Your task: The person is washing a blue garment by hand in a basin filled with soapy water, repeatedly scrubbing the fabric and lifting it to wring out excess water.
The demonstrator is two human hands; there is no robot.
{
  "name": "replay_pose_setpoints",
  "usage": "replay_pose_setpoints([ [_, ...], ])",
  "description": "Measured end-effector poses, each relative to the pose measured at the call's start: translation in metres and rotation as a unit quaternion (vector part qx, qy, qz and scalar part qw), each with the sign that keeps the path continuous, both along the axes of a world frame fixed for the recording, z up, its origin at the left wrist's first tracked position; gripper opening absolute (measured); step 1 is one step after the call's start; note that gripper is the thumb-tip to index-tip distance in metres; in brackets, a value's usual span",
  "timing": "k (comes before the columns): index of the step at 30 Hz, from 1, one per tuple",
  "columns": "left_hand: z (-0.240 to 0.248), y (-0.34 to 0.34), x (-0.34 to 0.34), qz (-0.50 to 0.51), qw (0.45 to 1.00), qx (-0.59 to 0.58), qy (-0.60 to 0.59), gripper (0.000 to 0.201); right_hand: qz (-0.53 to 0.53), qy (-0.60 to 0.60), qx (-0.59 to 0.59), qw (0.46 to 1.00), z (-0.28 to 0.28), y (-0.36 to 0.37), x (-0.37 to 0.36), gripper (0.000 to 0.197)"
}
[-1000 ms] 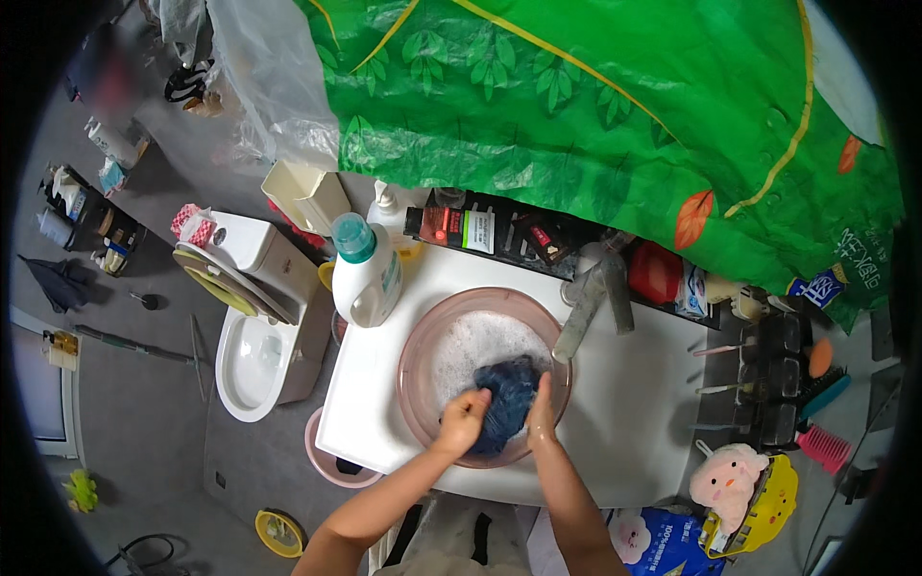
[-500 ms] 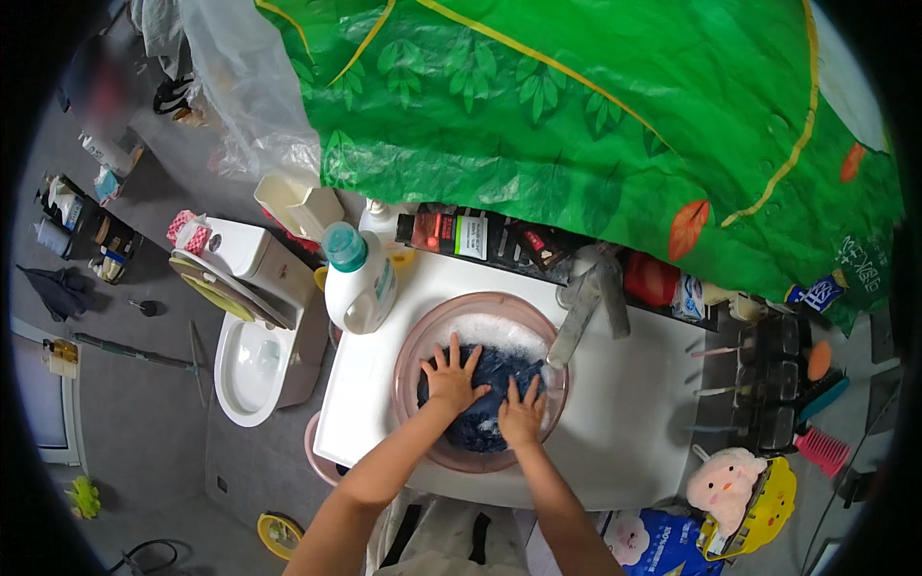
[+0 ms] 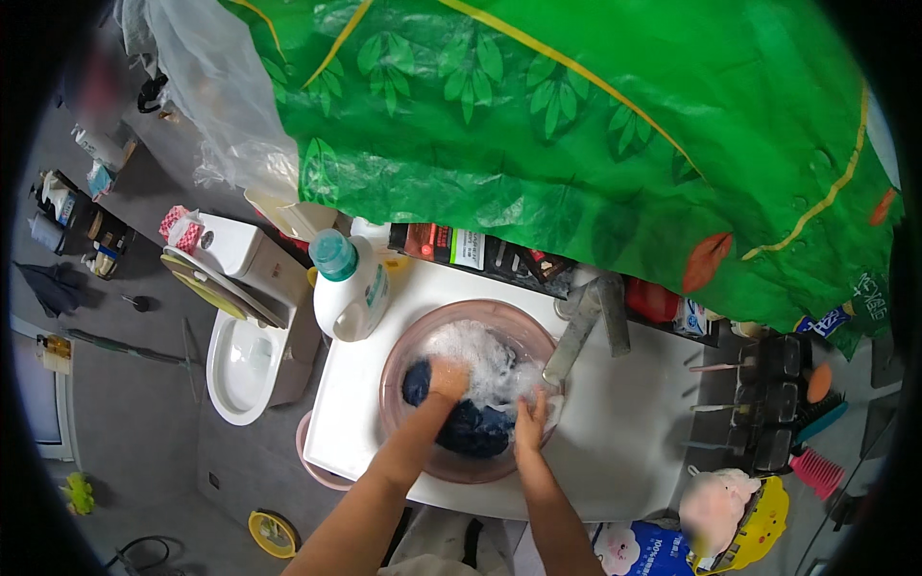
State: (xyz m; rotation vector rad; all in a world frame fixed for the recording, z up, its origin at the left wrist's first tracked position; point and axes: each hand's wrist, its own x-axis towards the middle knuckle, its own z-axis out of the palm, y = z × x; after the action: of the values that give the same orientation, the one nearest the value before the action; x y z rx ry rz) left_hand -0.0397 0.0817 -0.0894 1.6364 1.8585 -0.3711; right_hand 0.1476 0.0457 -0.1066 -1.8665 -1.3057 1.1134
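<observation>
Look for dark blue cloth (image 3: pixel 475 430) inside the pink basin (image 3: pixel 523 331), partly covered by white suds (image 3: pixel 485 355) and showing as two dark lumps: a small one just beside the left hand (image 3: pixel 448 377), a larger one toward the near wall. Cannot tell whether joined beneath the foam. Expect something soft and limp, too slack to keep a shape; likely heavy once lifted, being soaked, and slippery with soap. Probably not fragile, though apt to sag and drip. Best to take hold with both hands, gathering a thick fold of the larger lump rather than nipping a thin edge.

See the left hand down among the suds, fingertips hidden; impossible to tell whether spread or closed on cloth. Find the right hand (image 3: pixel 528 422) near the basin's right wall, fingers stretched out, tips blurred in froth; cannot tell if pinching anything.

Note smooth, faintly see-through plastic in the round basin, set on a glossy white table (image 3: pixel 355 413), with a straight-edged grey tap (image 3: pixel 581 331) over its right rim. Compare the rounded white bottle (image 3: pixel 348 298), with its teal cap (image 3: pixel 333 253) and moulded handle, and the crinkled, shiny green sheet (image 3: pixel 538 115) above, patterned with leaves. Notice fuzzy pink plush (image 3: pixel 715 509) at lower right.
</observation>
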Motion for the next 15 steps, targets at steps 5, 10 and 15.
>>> replay_pose_setpoints([
  [5,0.015,-0.035,0.060,0.291,0.836,0.349,-0.308,0.060,-0.137,0.401,-0.345,0.837,0.011,0.025,-0.018,0.079],
  [10,0.091,-0.071,0.100,0.256,0.819,0.336,-0.388,0.043,-0.116,0.571,-0.342,0.737,0.054,0.042,-0.018,0.054],
  [15,0.097,-0.073,0.110,0.252,0.796,0.444,-0.326,0.023,-0.087,0.608,-0.311,0.726,0.040,0.021,-0.017,0.049],
])
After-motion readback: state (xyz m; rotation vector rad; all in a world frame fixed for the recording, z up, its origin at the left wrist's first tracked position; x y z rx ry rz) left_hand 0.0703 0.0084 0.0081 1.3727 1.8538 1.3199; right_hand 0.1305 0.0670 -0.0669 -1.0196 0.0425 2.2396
